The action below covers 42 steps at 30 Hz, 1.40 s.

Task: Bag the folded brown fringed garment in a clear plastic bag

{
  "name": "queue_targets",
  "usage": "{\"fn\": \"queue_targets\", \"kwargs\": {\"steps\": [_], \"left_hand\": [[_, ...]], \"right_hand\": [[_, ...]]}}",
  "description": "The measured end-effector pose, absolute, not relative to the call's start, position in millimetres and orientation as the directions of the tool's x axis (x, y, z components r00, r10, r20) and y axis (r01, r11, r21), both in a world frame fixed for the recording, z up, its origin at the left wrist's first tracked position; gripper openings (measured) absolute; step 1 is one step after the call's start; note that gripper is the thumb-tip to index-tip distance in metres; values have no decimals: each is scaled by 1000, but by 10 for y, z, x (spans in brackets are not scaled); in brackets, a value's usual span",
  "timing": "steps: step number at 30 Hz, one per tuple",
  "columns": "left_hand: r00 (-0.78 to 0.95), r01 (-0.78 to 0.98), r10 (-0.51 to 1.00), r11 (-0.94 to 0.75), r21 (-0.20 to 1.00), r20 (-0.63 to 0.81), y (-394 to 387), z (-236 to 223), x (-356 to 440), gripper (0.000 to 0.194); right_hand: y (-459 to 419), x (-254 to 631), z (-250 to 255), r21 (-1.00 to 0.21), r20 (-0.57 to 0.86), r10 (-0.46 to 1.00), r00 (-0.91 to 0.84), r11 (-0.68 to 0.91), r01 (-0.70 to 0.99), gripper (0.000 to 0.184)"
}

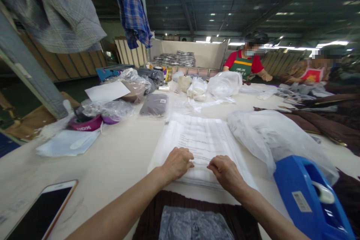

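Observation:
A stack of clear plastic bags with printed text (197, 131) lies flat on the table before me. My left hand (178, 162) rests over its near part, fingers curled in on the top bag's film. Facing it a short gap away, my right hand (225, 170) pinches the same film between thumb and fingers. How much plastic each hand grips is hard to see. Below the stack, closest to me, is dark brown cloth (149, 213) with a crinkled grey-blue piece (194, 225) on top.
On the right stand a blue plastic container (295, 191) and a translucent bag (261, 131). At left lie a phone (42, 210), a purple tape roll (86, 123) and papers (69, 142). A packed grey item (154, 105) sits beyond. Two people (243, 63) work across the table.

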<state>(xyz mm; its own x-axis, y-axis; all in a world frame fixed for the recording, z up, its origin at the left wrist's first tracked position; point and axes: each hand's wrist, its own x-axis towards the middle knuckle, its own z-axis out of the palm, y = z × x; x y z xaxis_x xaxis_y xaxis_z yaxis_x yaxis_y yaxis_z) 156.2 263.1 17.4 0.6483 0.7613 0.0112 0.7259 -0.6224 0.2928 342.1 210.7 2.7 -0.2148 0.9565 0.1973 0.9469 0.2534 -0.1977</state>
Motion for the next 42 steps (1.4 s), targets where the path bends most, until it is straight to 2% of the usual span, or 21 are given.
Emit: {"fn": "queue_targets", "kwargs": {"steps": [3,7,11,14,19,24,28,35,42], "left_hand": [[656,725,755,-624,292,-13,2650,172,1520,15],[638,740,769,-605,294,-24,2670,142,1550,13],[637,735,771,-604,307,-8,2655,135,1626,16],[645,726,764,-618,302,14,2636,155,1672,16],[639,739,768,-626,248,38,2615,173,1657,14],[644,749,761,-648,137,76,2604,168,1420,3],[640,759,760,-648,59,110,2618,140,1121,13],[574,804,777,-595,6,260,2625,26,777,10],[559,807,729,-588,-57,395,2624,-10,618,13]], "right_hand": [[2082,3443,-14,-220,202,958,-205,248,943,16],[2027,3423,-41,-231,201,957,-208,253,939,7],[2004,3330,-6,-214,200,946,-257,298,930,26],[2039,3243,7,-189,193,938,-289,325,927,11],[2126,3171,-15,-185,225,938,-264,307,934,14],[2122,3230,-62,-172,318,912,-259,324,931,16],[2067,3380,-145,-114,402,869,-286,358,927,14],[1962,3804,-133,48,517,775,-365,399,916,24],[1845,3977,-18,160,582,685,-438,431,888,25]]}}
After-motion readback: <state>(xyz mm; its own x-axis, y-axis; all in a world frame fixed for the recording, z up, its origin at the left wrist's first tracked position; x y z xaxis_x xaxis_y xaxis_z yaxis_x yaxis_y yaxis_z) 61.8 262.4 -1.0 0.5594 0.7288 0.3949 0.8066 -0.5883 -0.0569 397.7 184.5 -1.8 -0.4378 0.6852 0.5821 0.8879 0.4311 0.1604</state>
